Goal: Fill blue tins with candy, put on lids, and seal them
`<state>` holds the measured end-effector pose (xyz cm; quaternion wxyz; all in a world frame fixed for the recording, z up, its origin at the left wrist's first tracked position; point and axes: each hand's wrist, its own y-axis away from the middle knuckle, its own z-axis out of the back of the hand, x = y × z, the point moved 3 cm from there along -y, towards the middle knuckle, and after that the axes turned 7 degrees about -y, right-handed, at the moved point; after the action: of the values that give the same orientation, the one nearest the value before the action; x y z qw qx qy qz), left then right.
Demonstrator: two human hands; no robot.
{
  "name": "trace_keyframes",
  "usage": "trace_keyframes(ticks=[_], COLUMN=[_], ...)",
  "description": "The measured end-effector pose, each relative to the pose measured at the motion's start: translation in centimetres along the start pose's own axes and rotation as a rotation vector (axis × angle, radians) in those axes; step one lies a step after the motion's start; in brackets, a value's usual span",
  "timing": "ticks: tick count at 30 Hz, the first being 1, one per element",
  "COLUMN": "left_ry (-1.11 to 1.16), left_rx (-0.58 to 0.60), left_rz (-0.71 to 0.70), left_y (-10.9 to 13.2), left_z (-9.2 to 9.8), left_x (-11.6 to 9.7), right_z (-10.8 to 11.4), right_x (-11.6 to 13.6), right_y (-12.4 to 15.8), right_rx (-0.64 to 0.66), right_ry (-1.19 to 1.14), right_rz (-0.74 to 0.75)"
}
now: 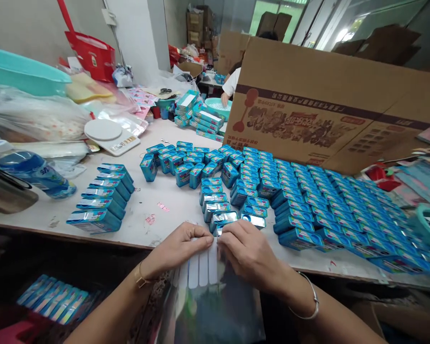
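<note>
A glossy sheet (222, 306) bearing long white strip labels (203, 267) hangs at the table's front edge. My left hand (181, 246) has its thumb and fingers pinched at the top of the strips. Beside it, my right hand (247, 251) is closed with curled fingers near the same top edge; what its fingertips hold is too small to name. Just beyond both hands, a column of small blue boxes (215, 198) stands on the white table (165, 186). One box with a shiny clear strip (225, 217) is nearest the fingers.
Many blue boxes (329, 205) stand in rows at right; another row (100, 205) is at left. Behind are a large cardboard box (308, 110), a white scale (111, 136) and stacked boxes (204, 117). A blue bottle (36, 172) lies left. Another person's hand (225, 99) reaches into a bowl.
</note>
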<state>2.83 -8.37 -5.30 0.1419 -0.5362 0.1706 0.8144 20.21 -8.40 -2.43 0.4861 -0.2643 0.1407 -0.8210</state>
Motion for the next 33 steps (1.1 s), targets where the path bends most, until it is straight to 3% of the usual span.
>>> trace_keyframes(ticks=[4, 7, 11, 16, 21, 28, 33], left_ry=[-0.341, -0.385, -0.195, 0.157, 0.252, 0.052, 0.116], left_rx=[-0.269, -0.400, -0.310, -0.134, -0.232, -0.407, -0.381], left_rz=[0.042, 0.076, 0.059, 0.046, 0.039, 0.032, 0.026], left_y=[0.0, 0.2, -0.3, -2.3, -5.1, -8.8, -9.7], left_z=[2.3, 3.0, 2.5, 2.8, 5.0, 6.7, 6.6], left_x=[3.1, 5.0, 5.9, 5.7, 5.8, 7.2, 7.6], right_z=[-0.4, -0.7, -1.9, -3.9, -4.7, -5.3, -5.8], right_x=[-0.6, -2.1, -4.3, -6.0, -7.6, -10.5, -11.7], right_y=[-2.0, -3.3, -5.1, -6.7, -7.4, -8.1, -8.3], right_rx=[-0.012, -0.090, -0.187, -0.183, -0.251, -0.241, -0.204], right_ry=[-0.280, -0.516, -0.716, -0.848, -0.695, -0.078, 0.034], right_rz=[-0.257, -0.497, -0.646, -0.715, -0.755, -0.669, -0.636])
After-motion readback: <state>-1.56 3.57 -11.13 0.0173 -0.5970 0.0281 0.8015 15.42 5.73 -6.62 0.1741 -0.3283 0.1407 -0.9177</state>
